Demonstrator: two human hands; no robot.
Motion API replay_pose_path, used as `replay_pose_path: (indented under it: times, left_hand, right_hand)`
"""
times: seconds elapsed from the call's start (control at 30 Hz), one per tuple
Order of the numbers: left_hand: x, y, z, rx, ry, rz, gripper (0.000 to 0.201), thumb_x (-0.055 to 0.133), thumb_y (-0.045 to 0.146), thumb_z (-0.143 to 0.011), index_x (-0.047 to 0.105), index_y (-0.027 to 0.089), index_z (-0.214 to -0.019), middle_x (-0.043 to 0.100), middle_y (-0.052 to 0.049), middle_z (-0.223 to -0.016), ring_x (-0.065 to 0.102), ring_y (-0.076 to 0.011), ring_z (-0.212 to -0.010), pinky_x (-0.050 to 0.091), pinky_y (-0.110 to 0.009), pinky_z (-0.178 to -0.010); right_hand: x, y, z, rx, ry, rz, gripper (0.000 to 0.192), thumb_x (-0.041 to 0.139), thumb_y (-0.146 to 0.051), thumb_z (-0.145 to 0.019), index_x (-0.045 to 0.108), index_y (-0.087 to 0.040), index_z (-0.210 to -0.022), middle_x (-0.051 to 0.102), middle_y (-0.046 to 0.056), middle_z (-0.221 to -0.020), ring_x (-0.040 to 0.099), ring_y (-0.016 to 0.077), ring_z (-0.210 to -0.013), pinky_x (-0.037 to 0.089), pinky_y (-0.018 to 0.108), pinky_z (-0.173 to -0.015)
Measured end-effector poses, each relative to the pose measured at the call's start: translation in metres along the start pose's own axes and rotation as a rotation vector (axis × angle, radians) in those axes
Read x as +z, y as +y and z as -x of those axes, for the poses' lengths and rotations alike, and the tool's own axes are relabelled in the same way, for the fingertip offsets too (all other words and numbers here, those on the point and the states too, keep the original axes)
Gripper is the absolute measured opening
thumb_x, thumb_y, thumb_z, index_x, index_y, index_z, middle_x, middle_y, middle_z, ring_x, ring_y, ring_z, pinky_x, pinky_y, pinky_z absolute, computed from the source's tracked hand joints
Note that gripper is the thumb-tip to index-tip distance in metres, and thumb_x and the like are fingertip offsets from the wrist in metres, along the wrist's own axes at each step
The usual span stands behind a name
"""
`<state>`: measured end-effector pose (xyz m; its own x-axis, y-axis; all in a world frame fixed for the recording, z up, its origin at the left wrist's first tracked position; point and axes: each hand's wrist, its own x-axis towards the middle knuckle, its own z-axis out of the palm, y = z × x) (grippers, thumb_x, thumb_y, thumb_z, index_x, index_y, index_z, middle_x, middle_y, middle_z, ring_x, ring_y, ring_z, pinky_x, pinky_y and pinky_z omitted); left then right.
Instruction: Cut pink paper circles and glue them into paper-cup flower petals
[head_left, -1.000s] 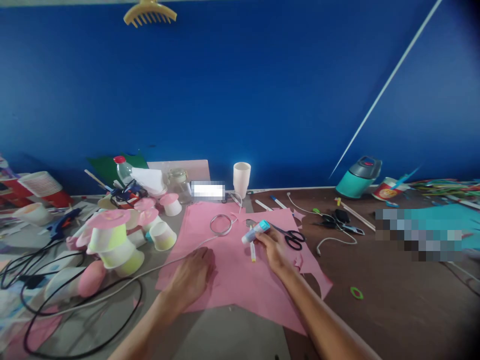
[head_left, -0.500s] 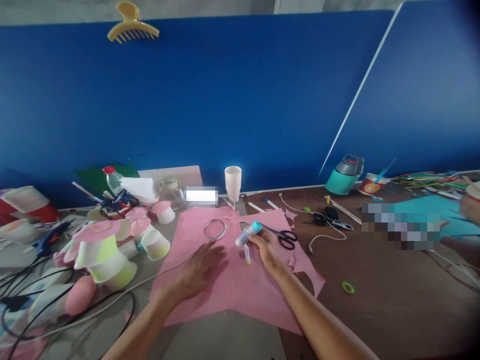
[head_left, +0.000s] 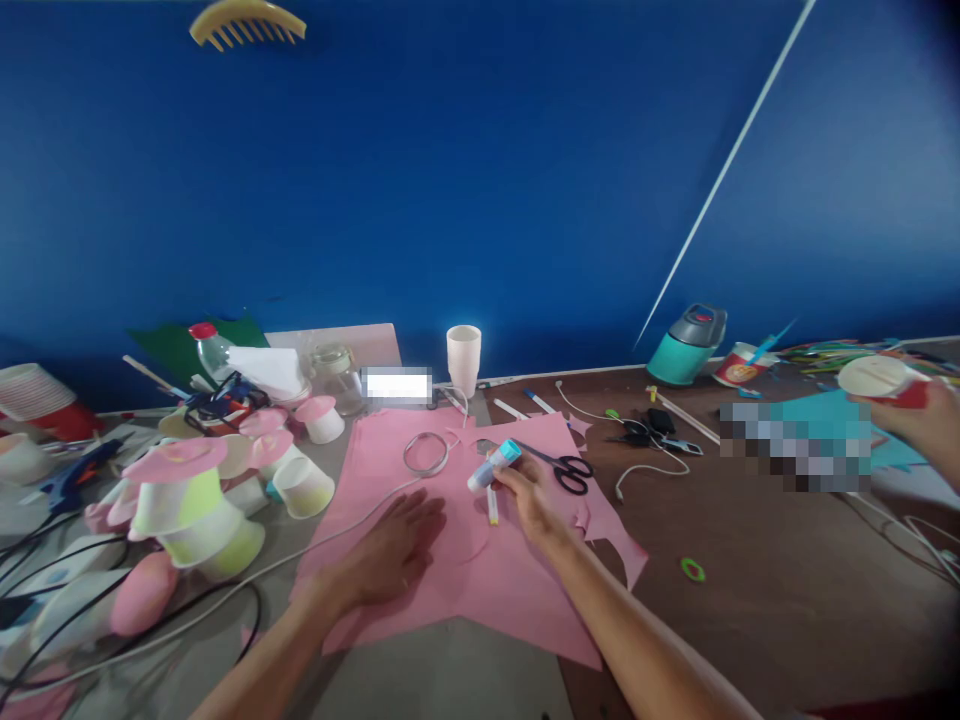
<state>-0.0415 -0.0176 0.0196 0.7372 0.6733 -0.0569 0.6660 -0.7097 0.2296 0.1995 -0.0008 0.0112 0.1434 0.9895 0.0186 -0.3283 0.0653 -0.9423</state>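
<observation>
In the head view, the right hand [head_left: 529, 500] holds a blue-capped tube [head_left: 493, 466] over the middle of a pink paper sheet [head_left: 450, 590]. Its thumb and fingers are drawn narrow around the tube, close to the cap. The tube's long axis runs aslant: the blue cap points to the far right, and the pale end points to the near left (whether that end touches the paper, I cannot tell).

The left hand [head_left: 394, 550] lies on the left part of the sheet, palm down and fingers stretched out, pointing to the far right; nothing is gripped in it. A white cable [head_left: 322, 540] passes just beyond its fingers and curls into a loop on the far part of the paper.

A slim marker [head_left: 493, 507] with a yellow near end lies partly behind the tube, its length running near to far. Right of the tube rest scissors [head_left: 566, 470], black handles to the near right, blades toward the far left. A white cup [head_left: 464, 358] stands upright beyond the sheet. At the far right, a co-worker's hand [head_left: 921, 425] holds a red cup [head_left: 907, 393], whose pale round end faces left.
</observation>
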Motion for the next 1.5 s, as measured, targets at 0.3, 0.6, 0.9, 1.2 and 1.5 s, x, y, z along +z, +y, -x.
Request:
replay_pose_path:
  times: [0.3, 0.6, 0.9, 1.2, 1.5]
  left_hand:
    - [0.005, -0.012, -0.023, 0.002, 0.245, 0.296, 0.032, 0.048, 0.011, -0.085, 0.067, 0.020, -0.109, 0.069, -0.009, -0.122, 0.060, -0.0233, -0.120, 0.049, -0.041, -0.105]
    - [-0.002, 0.002, -0.019, -0.060, 0.169, 0.233, 0.028, 0.068, 0.028, -0.081, 0.065, 0.019, -0.108, 0.061, -0.012, -0.122, 0.055, -0.0278, -0.114, 0.049, -0.044, -0.099]
    - [0.004, -0.005, -0.014, 0.036, 0.200, 0.284, 0.039, 0.044, 0.015, -0.094, 0.061, 0.028, -0.127, 0.064, -0.006, -0.133, 0.046, -0.0271, -0.135, 0.035, -0.048, -0.115]
    - [0.004, -0.007, -0.013, 0.034, 0.128, 0.279, 0.058, 0.065, 0.030, -0.085, 0.049, 0.026, -0.141, 0.056, -0.009, -0.143, 0.045, -0.0306, -0.136, 0.028, -0.054, -0.118]
    - [0.010, -0.015, -0.007, -0.006, 0.190, 0.324, 0.061, 0.065, 0.035, -0.085, 0.047, 0.023, -0.142, 0.050, -0.010, -0.149, 0.040, -0.0296, -0.141, 0.031, -0.049, -0.118]
  right_hand:
    - [-0.001, 0.003, 0.000, 0.002, -0.045, 0.002, 0.019, 0.070, -0.029, -0.067, 0.068, -0.021, -0.084, 0.063, -0.001, -0.069, 0.054, 0.0160, -0.063, 0.047, 0.030, -0.060]
    - [-0.001, 0.006, 0.005, 0.020, -0.097, 0.044, 0.019, 0.072, -0.031, -0.069, 0.066, -0.020, -0.084, 0.060, -0.001, -0.069, 0.053, 0.0152, -0.063, 0.046, 0.030, -0.062]
    - [-0.003, 0.010, 0.010, 0.056, -0.130, 0.075, 0.015, 0.069, -0.031, -0.072, 0.066, -0.022, -0.084, 0.062, -0.001, -0.070, 0.054, 0.0163, -0.065, 0.046, 0.029, -0.064]
    - [-0.002, 0.009, 0.015, 0.096, -0.152, 0.122, 0.026, 0.074, -0.036, -0.070, 0.067, -0.022, -0.090, 0.057, -0.003, -0.066, 0.047, 0.0142, -0.057, 0.039, 0.026, -0.051]
    - [-0.005, 0.021, 0.016, 0.102, -0.186, 0.112, 0.020, 0.074, -0.039, -0.074, 0.066, -0.023, -0.082, 0.057, -0.002, -0.064, 0.045, 0.0139, -0.055, 0.036, 0.026, -0.049]
